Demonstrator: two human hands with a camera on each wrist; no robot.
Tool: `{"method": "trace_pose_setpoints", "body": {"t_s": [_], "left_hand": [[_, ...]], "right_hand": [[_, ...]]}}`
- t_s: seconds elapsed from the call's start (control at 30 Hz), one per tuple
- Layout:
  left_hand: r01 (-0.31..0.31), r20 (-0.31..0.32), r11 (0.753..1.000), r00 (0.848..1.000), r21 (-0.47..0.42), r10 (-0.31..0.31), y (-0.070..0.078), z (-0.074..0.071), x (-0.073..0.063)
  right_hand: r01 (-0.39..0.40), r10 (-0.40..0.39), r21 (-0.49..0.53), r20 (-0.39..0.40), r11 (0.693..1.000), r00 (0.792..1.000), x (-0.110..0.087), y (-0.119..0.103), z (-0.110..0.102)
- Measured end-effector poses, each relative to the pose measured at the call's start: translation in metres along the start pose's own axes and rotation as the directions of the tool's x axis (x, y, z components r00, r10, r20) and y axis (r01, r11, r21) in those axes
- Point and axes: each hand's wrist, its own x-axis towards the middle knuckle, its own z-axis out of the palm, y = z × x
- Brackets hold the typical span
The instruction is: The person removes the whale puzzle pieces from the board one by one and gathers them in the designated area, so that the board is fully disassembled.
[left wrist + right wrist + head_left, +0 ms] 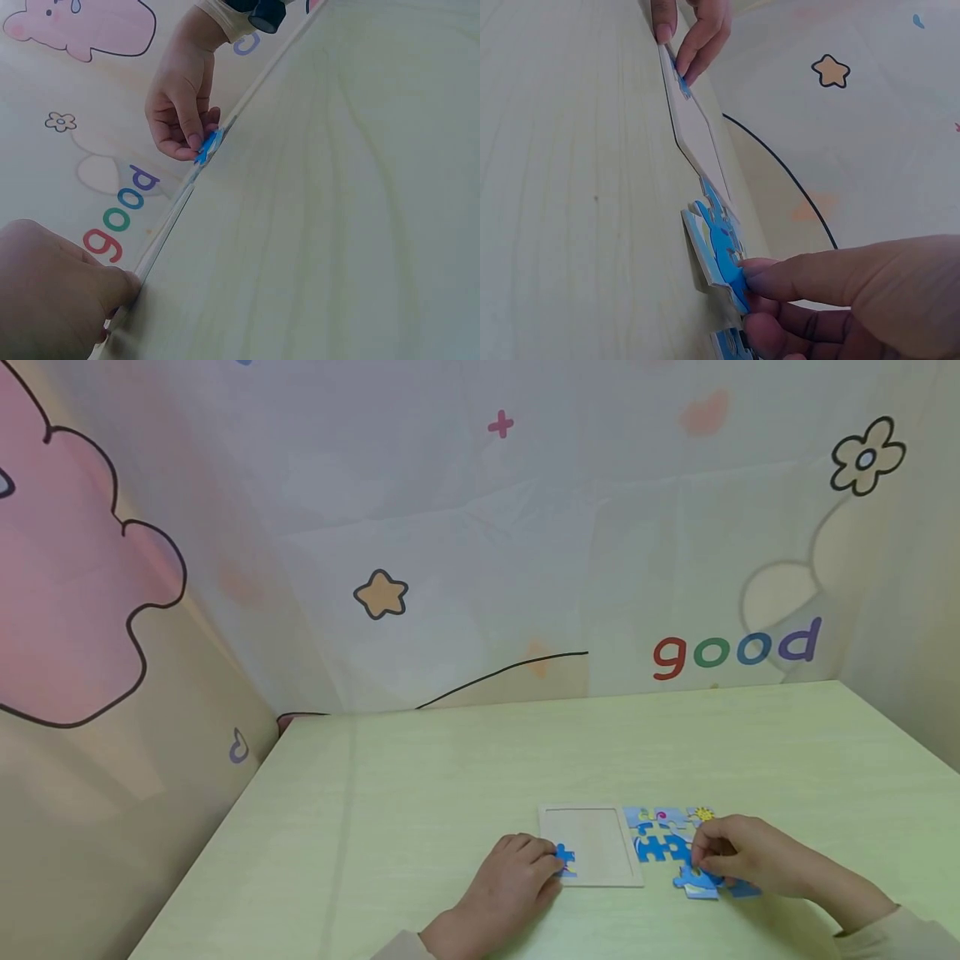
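A pale, shallow puzzle tray lies flat on the table, with one blue jigsaw piece in its near left corner. My left hand grips that corner, the thumb at the near edge and the fingers over the rim by the piece. To the right of the tray my right hand pinches a blue jigsaw piece between thumb and fingers. That piece is tilted, partly covered by the fingertips. Around and under the right hand lie more loose jigsaw pieces, mostly blue, some partly hidden.
The light green table extends to a printed cloth backdrop behind and at the left. One loose piece with a yellow sun lies at the back of the group. Another blue piece sits at its near right.
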Motion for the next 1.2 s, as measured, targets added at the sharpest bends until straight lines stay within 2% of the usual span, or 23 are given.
{"method": "trace_pose_setpoints", "body": {"t_s": [0.4, 0.6, 0.83, 1.03, 1.13, 1.2], "left_hand": [[-0.002, -0.001, 1.000, 1.000, 0.000, 0.002, 0.001, -0.002, 0.001], [0.008, -0.010, 1.000, 1.000, -0.017, -0.008, 0.001, -0.001, 0.001], [0.010, -0.048, 1.000, 0.999, -0.027, -0.011, 0.001, 0.000, -0.001], [-0.005, -0.083, 1.000, 0.997, 0.009, 0.006, 0.000, 0.001, -0.001], [-0.005, -0.081, 0.999, 0.997, 0.032, 0.008, -0.001, 0.001, 0.000], [0.000, -0.069, 0.999, 0.998, 0.033, 0.002, -0.001, 0.001, 0.000]], "right_hand": [[-0.063, 0.062, -0.056, -0.032, 0.996, 0.998, -0.001, -0.002, 0.001], [-0.044, 0.038, -0.110, -0.062, 0.993, 0.997, -0.001, -0.003, 0.001], [-0.038, 0.019, -0.185, -0.100, 0.982, 0.995, 0.002, -0.011, -0.003], [-0.067, 0.043, -0.205, -0.117, 0.977, 0.992, 0.010, -0.023, -0.005], [-0.082, 0.059, -0.206, -0.118, 0.975, 0.991, 0.014, -0.028, -0.005], [-0.063, 0.038, -0.212, -0.119, 0.975, 0.992, 0.016, -0.031, -0.005]]}}
